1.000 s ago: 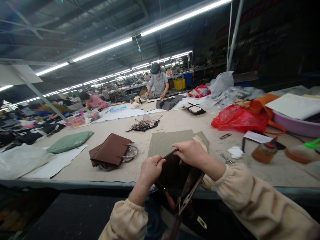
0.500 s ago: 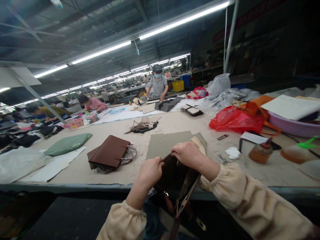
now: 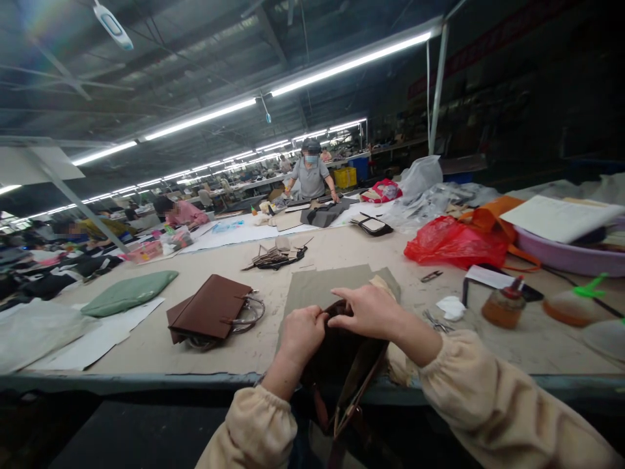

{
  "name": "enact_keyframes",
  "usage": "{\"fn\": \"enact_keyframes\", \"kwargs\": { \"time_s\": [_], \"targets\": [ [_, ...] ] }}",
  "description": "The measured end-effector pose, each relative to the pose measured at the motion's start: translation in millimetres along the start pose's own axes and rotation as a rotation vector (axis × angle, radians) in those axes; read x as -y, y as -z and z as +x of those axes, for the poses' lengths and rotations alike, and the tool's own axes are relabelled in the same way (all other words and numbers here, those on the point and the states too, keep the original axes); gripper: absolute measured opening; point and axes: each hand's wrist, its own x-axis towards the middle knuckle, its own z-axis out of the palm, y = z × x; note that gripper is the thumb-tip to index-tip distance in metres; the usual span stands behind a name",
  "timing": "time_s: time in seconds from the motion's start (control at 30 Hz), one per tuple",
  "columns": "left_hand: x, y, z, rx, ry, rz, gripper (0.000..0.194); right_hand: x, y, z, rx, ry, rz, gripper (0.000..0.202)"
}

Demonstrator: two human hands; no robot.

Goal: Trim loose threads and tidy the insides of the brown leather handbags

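A dark brown bag hangs open over the table's front edge, its inside facing up. My left hand pinches the bag's rim on its left side. My right hand is at the far rim, index finger stretched out and thumb below it, parted around the edge; whether it grips the rim is hard to tell. Under and behind the bag lies a grey-green sheet. A finished-looking brown handbag with wrapped handles lies to the left.
Left on the table is a green pouch. To the right are scissors, a glue bottle, a red plastic bag and a purple basin. A person stands across the table.
My right hand's index finger has lifted and stretched out, away from the thumb. The view has tilted slightly, so the table sits a little lower.
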Motion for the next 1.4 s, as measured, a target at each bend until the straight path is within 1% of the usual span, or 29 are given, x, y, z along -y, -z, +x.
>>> {"fn": "enact_keyframes", "kwargs": {
  "time_s": [0.07,0.13,0.2,0.27,0.33,0.37,0.57,0.7,0.77,0.83,0.93,1.03,1.17,1.27,1.4],
  "targets": [
    [-3.8,0.9,-0.2,0.001,0.023,0.013,0.035,4.9,-0.7,-8.6,-0.006,-0.065,-0.029,0.070],
    [-6.9,2.1,0.6,0.008,0.047,0.024,0.036,11.9,-5.0,-15.7,-0.007,-0.115,-0.051,0.068],
    [-8.1,3.0,2.0,0.014,0.067,0.029,0.036,18.3,-10.0,-20.3,-0.002,-0.151,-0.060,0.055],
    [-7.2,3.1,3.1,0.007,0.065,0.033,0.037,21.5,-12.9,-22.3,-0.015,-0.186,-0.080,0.036],
    [-4.9,2.3,3.8,-0.004,0.053,0.028,0.038,20.4,-12.8,-22.6,-0.044,-0.216,-0.112,0.020],
    [-3.8,1.8,3.9,-0.006,0.050,0.023,0.038,18.7,-11.7,-22.6,-0.056,-0.224,-0.127,0.017],
    [-3.5,0.7,3.4,-0.004,0.037,0.003,0.036,9.8,-4.7,-23.0,-0.042,-0.249,-0.174,0.027],
    [-7.2,2.6,1.5,0.013,0.052,0.003,0.035,13.4,-5.7,-21.1,-0.076,-0.257,-0.187,0.043],
    [-8.4,3.3,0.2,0.016,0.058,0.001,0.036,16.2,-7.2,-18.4,-0.119,-0.266,-0.200,0.041],
    [-9.0,3.5,-0.8,0.011,0.050,-0.005,0.037,18.5,-8.7,-15.2,-0.151,-0.281,-0.211,0.032],
    [-9.0,3.4,-1.7,0.008,0.048,-0.012,0.037,20.1,-11.0,-11.3,-0.131,-0.286,-0.201,0.023],
    [-8.2,2.9,-1.7,0.014,0.059,-0.022,0.037,18.0,-13.8,-9.9,-0.103,-0.238,-0.193,0.019],
    [-6.7,1.5,-1.3,0.011,0.052,-0.031,0.037,10.6,-16.4,-10.9,-0.124,-0.173,-0.195,0.021],
    [-6.4,0.9,-1.8,0.007,0.034,-0.036,0.037,5.5,-16.8,-10.6,-0.137,-0.189,-0.213,0.024],
    [-8.3,1.9,-3.9,0.025,0.044,-0.042,0.037,2.8,-16.7,-7.0,-0.111,-0.238,-0.228,0.026]
  ]
}}
